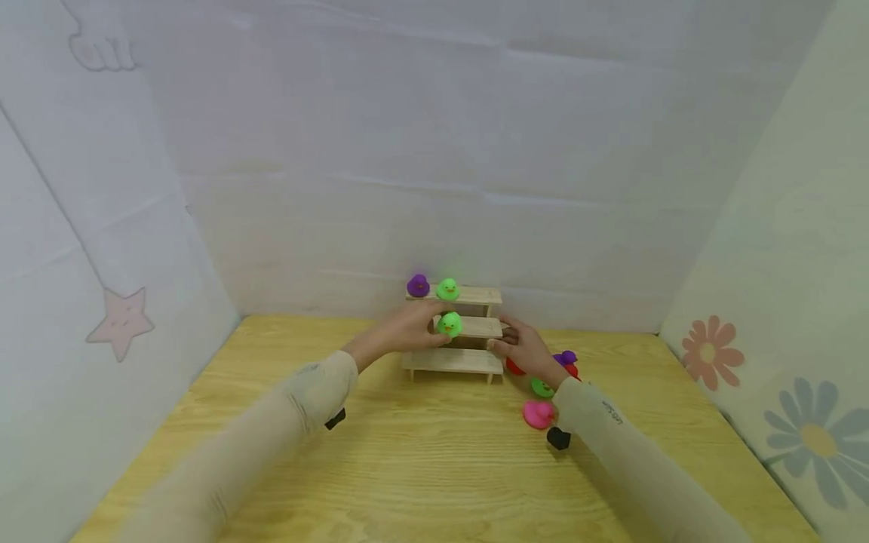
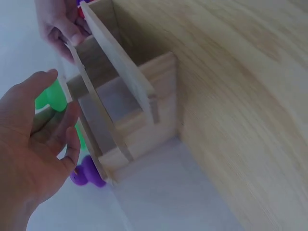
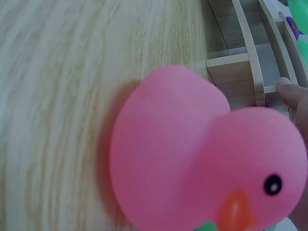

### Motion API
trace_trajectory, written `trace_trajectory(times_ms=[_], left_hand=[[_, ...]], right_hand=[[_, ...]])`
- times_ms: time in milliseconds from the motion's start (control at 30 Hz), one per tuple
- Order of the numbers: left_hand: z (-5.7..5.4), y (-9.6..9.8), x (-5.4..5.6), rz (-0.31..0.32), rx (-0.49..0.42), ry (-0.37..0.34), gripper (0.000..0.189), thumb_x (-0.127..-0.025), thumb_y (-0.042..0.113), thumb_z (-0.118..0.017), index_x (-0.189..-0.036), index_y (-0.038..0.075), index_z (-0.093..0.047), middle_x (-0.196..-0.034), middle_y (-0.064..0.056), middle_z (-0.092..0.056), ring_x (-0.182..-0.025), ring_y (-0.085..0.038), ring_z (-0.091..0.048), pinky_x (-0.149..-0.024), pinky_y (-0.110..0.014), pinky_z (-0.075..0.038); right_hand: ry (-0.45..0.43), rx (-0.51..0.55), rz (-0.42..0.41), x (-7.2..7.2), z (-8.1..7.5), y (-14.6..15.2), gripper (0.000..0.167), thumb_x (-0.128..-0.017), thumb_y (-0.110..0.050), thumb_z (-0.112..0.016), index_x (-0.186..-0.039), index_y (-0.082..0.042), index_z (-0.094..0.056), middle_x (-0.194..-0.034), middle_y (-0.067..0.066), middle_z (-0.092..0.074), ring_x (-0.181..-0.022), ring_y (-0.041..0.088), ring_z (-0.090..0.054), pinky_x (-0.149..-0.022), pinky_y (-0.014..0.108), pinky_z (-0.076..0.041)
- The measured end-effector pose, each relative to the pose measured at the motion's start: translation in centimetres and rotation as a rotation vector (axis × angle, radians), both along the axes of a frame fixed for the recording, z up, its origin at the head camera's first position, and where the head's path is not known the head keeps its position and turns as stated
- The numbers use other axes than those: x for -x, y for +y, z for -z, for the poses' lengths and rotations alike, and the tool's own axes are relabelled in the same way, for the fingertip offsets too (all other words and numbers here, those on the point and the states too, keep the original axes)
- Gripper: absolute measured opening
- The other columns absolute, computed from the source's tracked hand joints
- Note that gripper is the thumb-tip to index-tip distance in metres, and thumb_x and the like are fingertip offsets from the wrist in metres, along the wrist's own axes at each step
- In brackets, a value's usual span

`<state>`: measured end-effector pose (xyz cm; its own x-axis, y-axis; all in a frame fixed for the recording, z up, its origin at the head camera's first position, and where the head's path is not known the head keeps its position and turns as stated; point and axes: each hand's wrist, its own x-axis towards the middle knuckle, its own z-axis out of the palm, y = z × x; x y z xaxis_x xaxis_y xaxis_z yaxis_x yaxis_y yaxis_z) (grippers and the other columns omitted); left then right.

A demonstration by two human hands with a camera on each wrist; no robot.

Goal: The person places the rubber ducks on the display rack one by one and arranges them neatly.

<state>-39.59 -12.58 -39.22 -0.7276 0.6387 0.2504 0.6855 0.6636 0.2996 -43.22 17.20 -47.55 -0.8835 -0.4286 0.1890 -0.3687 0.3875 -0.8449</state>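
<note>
A small wooden three-step stand [image 1: 458,362] stands on the table against the back wall. My left hand [image 1: 410,329] holds a green rubber duck [image 1: 449,325] between thumb and fingers at the middle step. In the left wrist view, that green duck [image 2: 52,98] is partly hidden by the fingers. My right hand [image 1: 532,353] grips the stand's right end at the middle step, its thumb on the front side. On the top step sit a purple duck [image 1: 418,286] at the left end and another green duck [image 1: 448,289] beside it.
Right of the stand, several ducks lie under and around my right wrist: a pink duck [image 1: 538,414], a green one [image 1: 541,388], a purple one [image 1: 567,357] and red ones [image 1: 514,366]. Printed cloth walls [image 1: 729,324] enclose the wooden table [image 1: 434,467].
</note>
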Motion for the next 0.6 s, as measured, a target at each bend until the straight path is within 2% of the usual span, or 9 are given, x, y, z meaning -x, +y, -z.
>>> trace_trajectory(times_ms=[100,200,267,400,433,600], left_hand=[[-0.4,1.6,0.6,-0.057,0.006,-0.003,0.055,-0.095,0.033,-0.075,-0.141,0.008,-0.057,-0.119,-0.002,-0.065,-0.097,-0.014,-0.064,-0.081,-0.031,-0.054],[-0.8,3.1,1.4,-0.089,-0.003,-0.006,0.062,-0.095,0.034,-0.074,-0.146,0.006,-0.052,-0.134,-0.006,-0.060,-0.116,-0.019,-0.059,-0.094,-0.033,-0.051],[-1.1,4.2,1.8,-0.104,-0.007,0.000,0.064,-0.096,0.033,-0.073,-0.148,0.004,-0.050,-0.139,-0.008,-0.058,-0.120,-0.020,-0.058,-0.098,-0.034,-0.049],[-1.7,5.8,2.4,-0.163,0.001,0.020,0.062,-0.096,0.031,-0.072,-0.147,0.004,-0.050,-0.140,-0.009,-0.058,-0.120,-0.021,-0.058,-0.098,-0.034,-0.049],[-1.7,6.1,2.6,-0.181,0.004,0.026,0.061,-0.096,0.030,-0.072,-0.146,0.004,-0.051,-0.138,-0.009,-0.059,-0.117,-0.020,-0.059,-0.095,-0.034,-0.051],[-1.3,7.1,3.1,-0.253,-0.004,0.029,0.048,-0.095,0.025,-0.073,-0.138,0.007,-0.058,-0.121,-0.005,-0.064,-0.094,-0.016,-0.060,-0.076,-0.031,-0.052]], right_hand=[[-0.028,0.006,0.006,-0.1,0.1,-0.2,0.077,-0.099,-0.022,-0.071,-0.158,0.001,-0.028,-0.133,0.021,-0.061,-0.124,0.034,-0.059,-0.100,0.043,-0.051],[-0.046,0.015,0.004,-0.2,0.1,-0.4,0.077,-0.100,-0.021,-0.070,-0.159,0.001,-0.026,-0.134,0.021,-0.061,-0.124,0.033,-0.059,-0.100,0.043,-0.051],[-0.049,0.017,0.006,-0.2,0.1,-0.4,0.076,-0.100,-0.020,-0.069,-0.159,0.001,-0.026,-0.134,0.021,-0.061,-0.124,0.033,-0.059,-0.100,0.044,-0.051],[-0.030,0.016,0.009,0.0,0.3,-0.2,0.077,-0.099,-0.022,-0.071,-0.159,0.001,-0.027,-0.133,0.021,-0.061,-0.123,0.033,-0.060,-0.098,0.043,-0.052],[-0.027,0.015,0.003,-0.4,0.0,-0.3,0.076,-0.099,-0.020,-0.070,-0.158,0.003,-0.027,-0.133,0.023,-0.060,-0.123,0.035,-0.059,-0.098,0.044,-0.053],[-0.020,0.021,-0.002,-0.7,0.3,-0.3,0.076,-0.099,-0.020,-0.070,-0.157,0.005,-0.027,-0.133,0.026,-0.059,-0.122,0.038,-0.059,-0.098,0.046,-0.052]])
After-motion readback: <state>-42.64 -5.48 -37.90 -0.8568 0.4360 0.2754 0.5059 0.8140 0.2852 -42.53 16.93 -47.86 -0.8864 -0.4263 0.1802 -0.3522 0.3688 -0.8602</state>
